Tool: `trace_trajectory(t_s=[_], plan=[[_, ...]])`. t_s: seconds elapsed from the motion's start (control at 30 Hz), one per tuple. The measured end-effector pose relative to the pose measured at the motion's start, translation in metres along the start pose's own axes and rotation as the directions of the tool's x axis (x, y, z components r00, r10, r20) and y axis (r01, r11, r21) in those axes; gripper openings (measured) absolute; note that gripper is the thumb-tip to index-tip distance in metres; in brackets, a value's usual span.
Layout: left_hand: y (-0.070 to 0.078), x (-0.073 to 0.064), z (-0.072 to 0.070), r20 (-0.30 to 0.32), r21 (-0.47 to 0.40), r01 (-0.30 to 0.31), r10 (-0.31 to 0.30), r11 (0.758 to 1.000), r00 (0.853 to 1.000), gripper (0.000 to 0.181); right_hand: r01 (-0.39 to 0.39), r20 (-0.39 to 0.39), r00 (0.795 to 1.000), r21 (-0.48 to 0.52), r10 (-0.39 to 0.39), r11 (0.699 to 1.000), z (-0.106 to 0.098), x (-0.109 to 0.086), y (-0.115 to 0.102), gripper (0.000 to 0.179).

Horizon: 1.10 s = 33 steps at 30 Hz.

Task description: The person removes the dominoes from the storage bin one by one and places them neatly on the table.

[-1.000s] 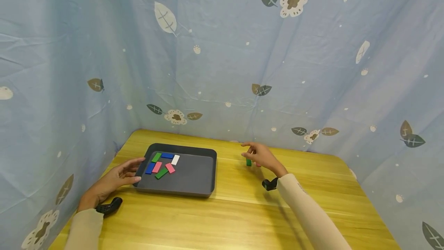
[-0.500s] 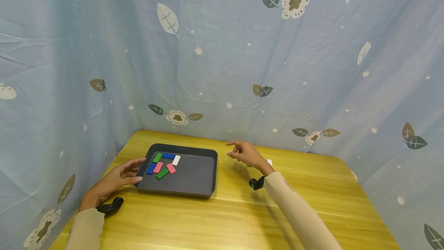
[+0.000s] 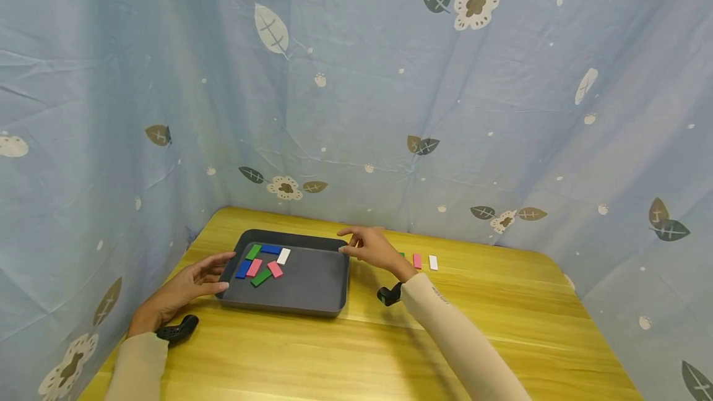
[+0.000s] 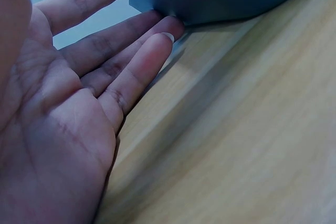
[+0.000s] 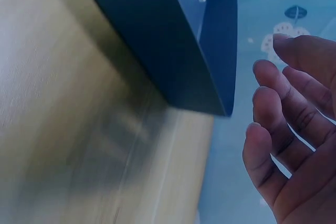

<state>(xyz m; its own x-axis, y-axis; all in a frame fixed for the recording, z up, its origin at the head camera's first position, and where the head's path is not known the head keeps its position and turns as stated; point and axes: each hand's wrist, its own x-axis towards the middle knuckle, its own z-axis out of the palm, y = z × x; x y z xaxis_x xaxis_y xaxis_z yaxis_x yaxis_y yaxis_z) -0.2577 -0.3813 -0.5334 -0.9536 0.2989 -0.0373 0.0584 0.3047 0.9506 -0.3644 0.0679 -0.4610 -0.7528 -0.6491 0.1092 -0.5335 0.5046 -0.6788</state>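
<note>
Tray (image 3: pixel 314 280) with seven blocks (image 3: pixel 254 267), left hand (image 3: pixel 189 284) relaxed, touching its left side, right hand (image 3: pixel 372 248) unclenched, near tray's far-right corner

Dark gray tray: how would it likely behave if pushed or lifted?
The dark gray tray likely stays stiff: its raised walls stand without visible sagging. Broad and lying flat on the wooden table, it should slide rather than tip. If tilted, the loosely spread blocks inside might shift.
</note>
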Motion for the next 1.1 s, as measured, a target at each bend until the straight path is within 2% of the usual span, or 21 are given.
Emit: trace_trajectory(t_s=[0.27,0.53,0.8,1.1], plan=[[-0.001,0.0,0.0,-0.008,-0.015,0.014,-0.014,1.0,1.0,0.071,0.009,0.025,1.0,0.003,-0.009,1.0,0.018,0.013,-0.016,0.041],[0.0,0.0,0.001,-0.002,-0.008,0.009,-0.009,1.0,1.0,0.071,0.031,0.052,0.998,0.009,-0.032,0.999,0.036,0.027,-0.023,0.046],[0.001,0.001,0.002,-0.007,-0.028,0.028,-0.028,0.999,1.0,0.071,0.029,0.074,0.997,0.004,-0.029,1.0,0.052,0.041,-0.031,0.045],[0.003,-0.001,0.003,-0.007,-0.016,0.035,-0.035,0.999,0.999,0.071,-0.008,0.164,0.986,0.019,0.005,1.0,0.066,0.049,-0.037,0.048]])
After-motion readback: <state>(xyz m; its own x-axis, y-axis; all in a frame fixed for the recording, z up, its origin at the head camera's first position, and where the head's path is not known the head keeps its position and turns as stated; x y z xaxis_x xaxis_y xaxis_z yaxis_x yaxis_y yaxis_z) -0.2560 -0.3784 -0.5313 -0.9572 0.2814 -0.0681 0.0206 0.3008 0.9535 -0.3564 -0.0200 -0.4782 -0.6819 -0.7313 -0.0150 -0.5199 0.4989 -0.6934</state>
